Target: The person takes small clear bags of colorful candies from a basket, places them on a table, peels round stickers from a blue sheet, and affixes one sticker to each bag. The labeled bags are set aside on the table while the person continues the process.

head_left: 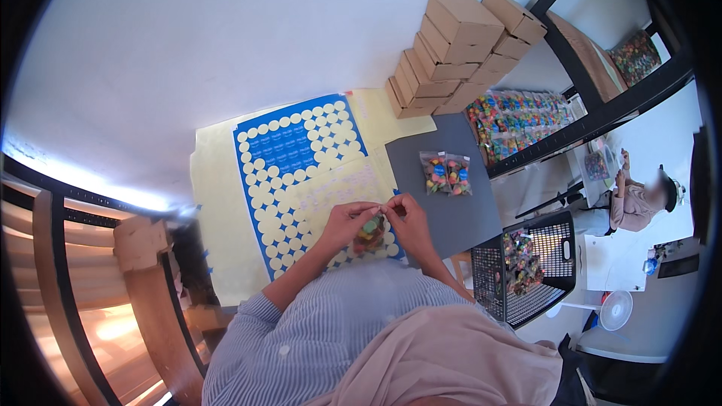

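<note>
Both hands meet at the top edge of a clear plastic bag of colourful sweets point(369, 235), close to my body. My left hand point(348, 224) pinches that edge from the left, and my right hand point(408, 222) pinches it from the right. Beneath them lies a blue sticker sheet point(334, 104) with rows of pale round gaps and a patch of round blue stickers point(280, 148). A pale backing paper point(333, 186) covers part of the sheet. To the right, two filled bags point(447, 173) with blue round labels lie side by side on the grey tabletop point(468, 220).
Cardboard boxes point(451, 56) are stacked at the back right. Beyond the table, many filled bags point(519, 121) stand in rows. A black plastic crate point(522, 270) holding more bags is at my right. Farther off sits another person point(640, 203). A wooden shelf point(152, 304) stands at left.
</note>
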A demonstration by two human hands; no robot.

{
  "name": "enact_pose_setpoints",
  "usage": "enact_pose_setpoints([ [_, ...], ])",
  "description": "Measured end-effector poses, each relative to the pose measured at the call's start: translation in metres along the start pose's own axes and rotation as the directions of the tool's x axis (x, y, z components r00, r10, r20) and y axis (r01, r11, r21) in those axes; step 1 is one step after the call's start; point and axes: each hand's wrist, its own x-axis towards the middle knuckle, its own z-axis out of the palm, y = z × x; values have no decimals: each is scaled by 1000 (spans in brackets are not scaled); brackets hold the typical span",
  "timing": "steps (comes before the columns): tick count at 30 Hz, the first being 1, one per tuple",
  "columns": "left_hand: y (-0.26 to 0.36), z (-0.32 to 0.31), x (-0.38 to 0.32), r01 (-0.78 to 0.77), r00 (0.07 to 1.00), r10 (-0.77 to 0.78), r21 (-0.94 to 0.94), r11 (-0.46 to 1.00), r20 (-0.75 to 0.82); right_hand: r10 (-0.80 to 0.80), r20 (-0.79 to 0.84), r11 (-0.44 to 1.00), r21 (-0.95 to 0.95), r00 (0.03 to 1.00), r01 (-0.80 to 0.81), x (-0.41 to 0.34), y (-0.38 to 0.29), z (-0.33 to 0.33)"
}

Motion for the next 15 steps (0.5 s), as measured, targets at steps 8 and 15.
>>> enact_pose_setpoints([
  [8,1,3,-1,76,995,-74,15,997,-67,72,-5,997,18,997,-72,-2,7,5],
  [15,-5,3,-3,106,992,-112,-90,990,-64,137,-38,963,238,990,-124,1,19,13],
])
